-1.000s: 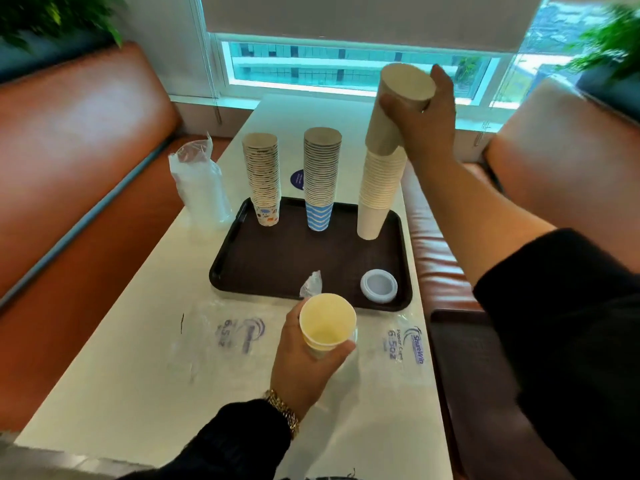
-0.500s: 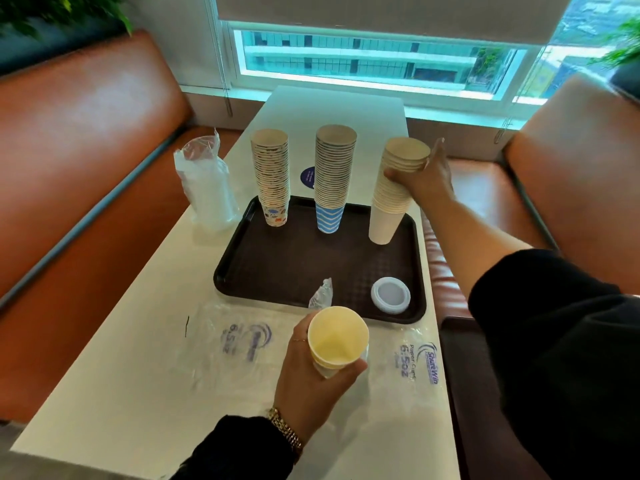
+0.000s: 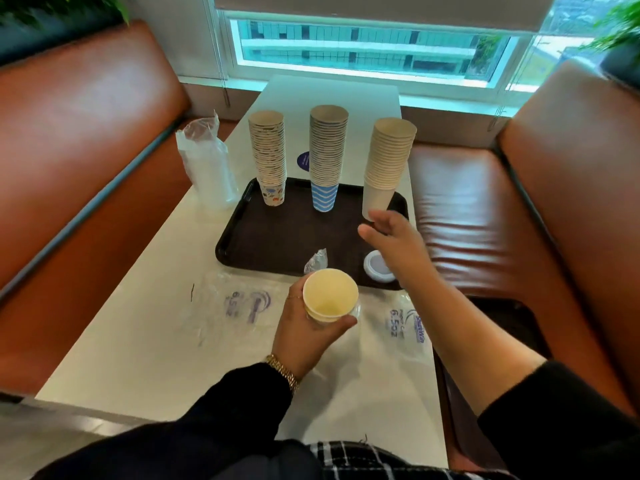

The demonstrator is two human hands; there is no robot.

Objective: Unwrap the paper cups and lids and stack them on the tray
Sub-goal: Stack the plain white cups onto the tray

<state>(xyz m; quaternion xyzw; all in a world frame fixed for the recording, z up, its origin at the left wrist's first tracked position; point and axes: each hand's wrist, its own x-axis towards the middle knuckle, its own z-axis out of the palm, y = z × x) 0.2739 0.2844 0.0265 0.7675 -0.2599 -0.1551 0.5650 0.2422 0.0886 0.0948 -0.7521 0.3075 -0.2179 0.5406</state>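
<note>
Three upside-down stacks stand along the far side of the dark brown tray (image 3: pixel 263 244): a patterned cup stack (image 3: pixel 268 157), a blue striped cup stack (image 3: pixel 326 157) and a plain white cup stack (image 3: pixel 387 164). My right hand (image 3: pixel 391 237) hovers open just below the white stack, holding nothing. My left hand (image 3: pixel 308 327) grips a short stack of plain cups (image 3: pixel 329 295), mouth up, still partly in clear wrap, above the table's near half. A white lid (image 3: pixel 379 268) lies at the tray's near right corner.
A clear bag of lids (image 3: pixel 207 168) stands on the white table (image 3: pixel 138 341) left of the tray. Empty printed plastic wrappers (image 3: pixel 249 306) lie flat in front of the tray, and a crumpled bit of wrap (image 3: pixel 317 261) sits on its near edge. Orange benches flank the table.
My right hand set a batch of cups down onto the white stack, let go and dropped toward the tray's right side. My left hand kept holding its cups.
</note>
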